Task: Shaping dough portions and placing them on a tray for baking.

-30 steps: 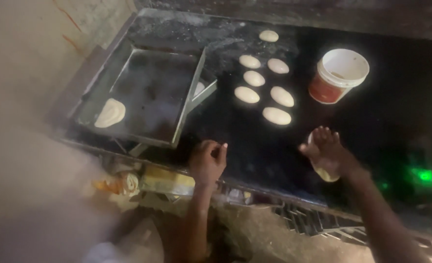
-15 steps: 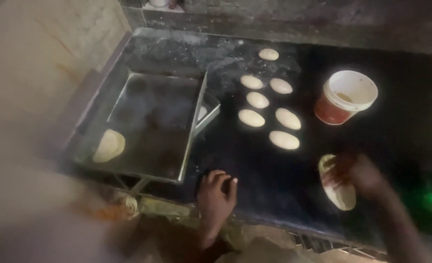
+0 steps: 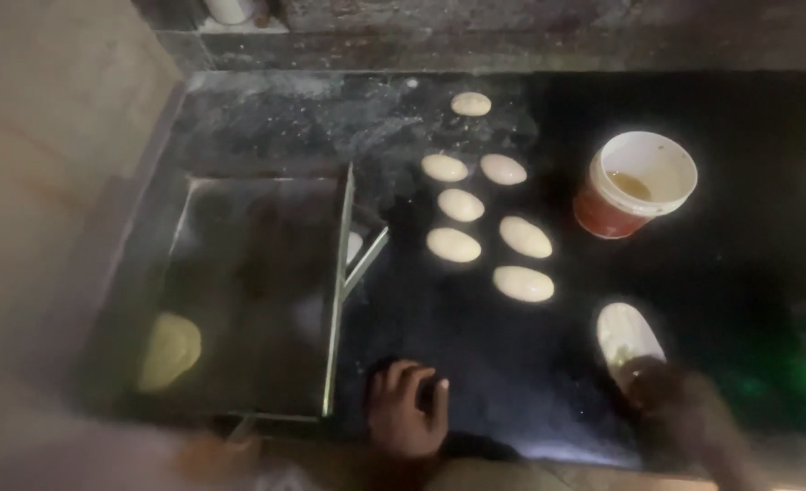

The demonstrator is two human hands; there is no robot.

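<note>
Since a second ago, the right hand (image 3: pixel 671 400) has come down from above the counter to press on a flattened oval of dough (image 3: pixel 629 335), and the left hand (image 3: pixel 408 411) has slid toward the near edge. Widest of all is the dark, flour-dusted counter (image 3: pixel 312 118). On its left sits a large square metal tray (image 3: pixel 257 273) holding one yellowish dough round (image 3: pixel 169 349) in its near left corner. Right of centre stands a red tub with a white rim (image 3: pixel 635 186), open, with a little amber liquid at the bottom; its side label is too dark to make out. Seven pale dough ovals (image 3: pixel 462 205) lie between tray and tub. The left hand rests on the counter with fingers curled, holding nothing. Blur hides the right hand's fingers, so its grip cannot be told.
</note>
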